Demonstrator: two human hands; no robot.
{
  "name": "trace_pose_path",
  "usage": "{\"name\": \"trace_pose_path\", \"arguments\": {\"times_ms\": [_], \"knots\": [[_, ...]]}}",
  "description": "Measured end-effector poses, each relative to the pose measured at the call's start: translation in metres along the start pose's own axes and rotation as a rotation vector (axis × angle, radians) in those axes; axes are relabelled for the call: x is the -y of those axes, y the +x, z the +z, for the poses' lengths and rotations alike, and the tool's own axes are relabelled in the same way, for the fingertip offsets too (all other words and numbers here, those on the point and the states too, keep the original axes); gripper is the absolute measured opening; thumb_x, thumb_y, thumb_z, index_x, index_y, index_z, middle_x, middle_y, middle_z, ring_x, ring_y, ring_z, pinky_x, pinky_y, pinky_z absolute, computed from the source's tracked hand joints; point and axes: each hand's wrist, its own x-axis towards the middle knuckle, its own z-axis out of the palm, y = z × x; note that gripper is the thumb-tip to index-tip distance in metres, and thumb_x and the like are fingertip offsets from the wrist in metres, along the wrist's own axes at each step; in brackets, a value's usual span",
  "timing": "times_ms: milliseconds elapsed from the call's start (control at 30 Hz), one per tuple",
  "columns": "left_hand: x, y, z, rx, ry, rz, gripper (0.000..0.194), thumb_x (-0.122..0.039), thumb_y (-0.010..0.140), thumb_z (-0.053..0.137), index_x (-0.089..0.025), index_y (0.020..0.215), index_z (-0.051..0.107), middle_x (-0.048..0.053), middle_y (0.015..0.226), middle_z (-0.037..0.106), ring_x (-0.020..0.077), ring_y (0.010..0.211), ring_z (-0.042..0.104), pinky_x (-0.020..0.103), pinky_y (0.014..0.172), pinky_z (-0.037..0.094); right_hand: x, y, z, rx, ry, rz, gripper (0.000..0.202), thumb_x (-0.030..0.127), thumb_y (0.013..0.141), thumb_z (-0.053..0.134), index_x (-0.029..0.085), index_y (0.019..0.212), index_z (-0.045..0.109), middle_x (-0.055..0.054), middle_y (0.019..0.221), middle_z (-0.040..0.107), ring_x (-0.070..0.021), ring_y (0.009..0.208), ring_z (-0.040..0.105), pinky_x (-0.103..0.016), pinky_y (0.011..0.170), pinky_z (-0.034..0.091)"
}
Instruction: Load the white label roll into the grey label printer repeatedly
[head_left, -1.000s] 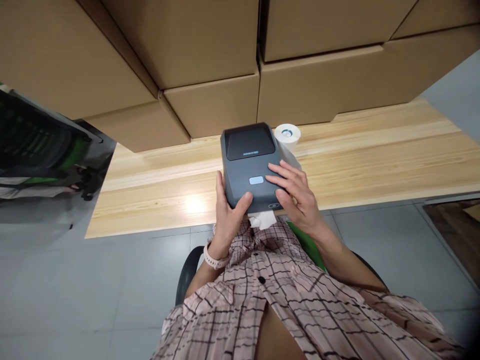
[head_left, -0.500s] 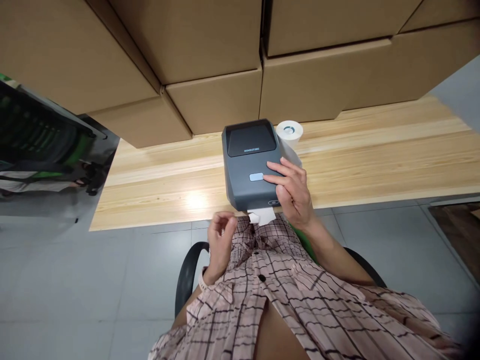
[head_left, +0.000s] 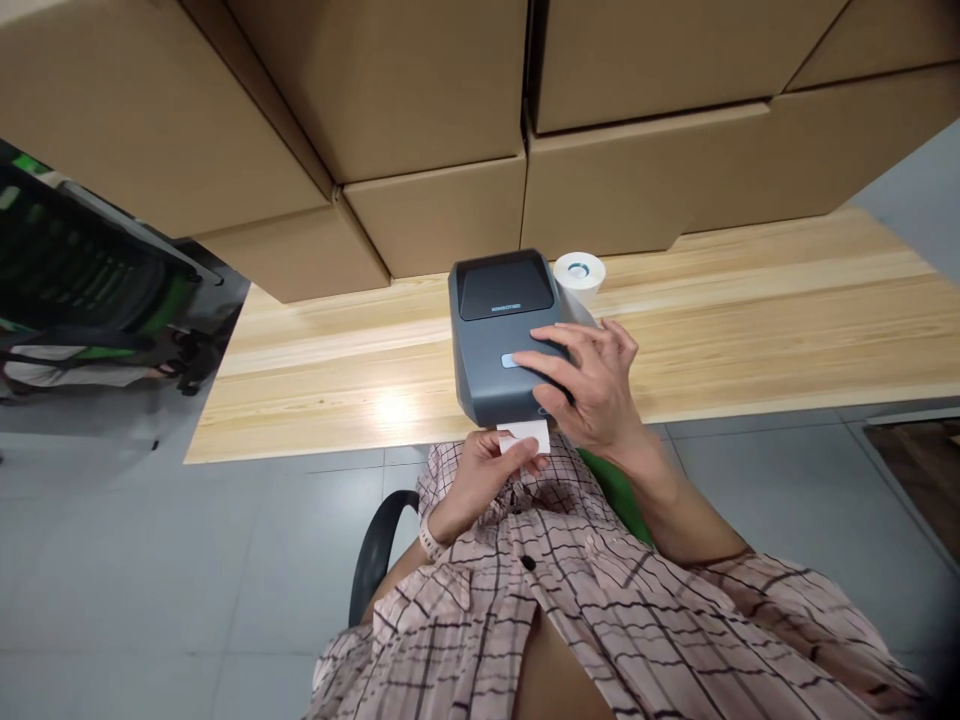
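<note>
A dark grey label printer point(head_left: 487, 385) stands at the front edge of the wooden table. White label paper point(head_left: 534, 431) sticks out of its front slot. My left hand point(head_left: 487, 468) pinches this paper between thumb and fingers, just below the slot. My right hand point(head_left: 592, 385) rests over the printer's right side with fingers spread. One of its fingertips lies at the light blue button point(head_left: 508, 361) on the top, and it holds nothing. Behind the printer's right side stands a roll of white label paper point(head_left: 589, 275), partly hidden by the printer and my right hand.
Large cardboard boxes point(head_left: 435, 220) are stacked along the back of the wooden table point(head_left: 750, 340). A dark office chair point(head_left: 82, 270) and part of a person seem to be at the far left. My own chair's armrest point(head_left: 375, 550) shows beside my left arm.
My left hand has moved right and taken hold of the label paper, which hung ragged from the slot before. My right hand has shifted slightly, its fingertip now over the button.
</note>
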Motion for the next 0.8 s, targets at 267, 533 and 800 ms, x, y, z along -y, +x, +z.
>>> {"name": "trace_pose_path", "arguments": {"times_ms": [267,533,800], "knots": [[-0.011,-0.015,-0.062,-0.296,0.112,0.27,0.066,-0.059,0.094,0.071,-0.02,0.047,0.046,-0.004,0.048,0.04,0.0085,0.049,0.033,0.026,0.051,0.029,-0.011,0.014,-0.007,0.143,0.078,-0.08,0.04,0.065,0.108,0.052,0.036,0.122,0.075,-0.001,0.156,0.068,-0.0357,0.153,0.051,-0.069,0.132,0.022],[-0.035,0.013,-0.079,-0.556,0.052,0.484,0.027,-0.046,0.093,0.073,-0.02,0.085,0.074,0.003,0.081,0.071,0.0124,0.069,0.061,0.023,0.059,0.048,-0.018,0.015,-0.031,-0.009,0.369,-0.003,0.073,0.077,0.107,0.03,0.043,0.172,0.032,-0.001,0.183,0.029,-0.0366,0.169,0.028,-0.067,0.136,0.027],[-0.058,0.087,-0.073,-0.481,0.156,0.411,0.034,-0.041,0.086,0.078,-0.021,0.112,0.071,0.006,0.101,0.074,0.0147,0.082,0.065,0.026,0.069,0.053,-0.019,0.105,-0.019,-0.114,0.27,-0.188,0.08,0.079,0.107,0.019,0.036,0.175,0.019,-0.007,0.185,0.02,-0.0374,0.17,0.024,-0.064,0.137,0.026]]}}
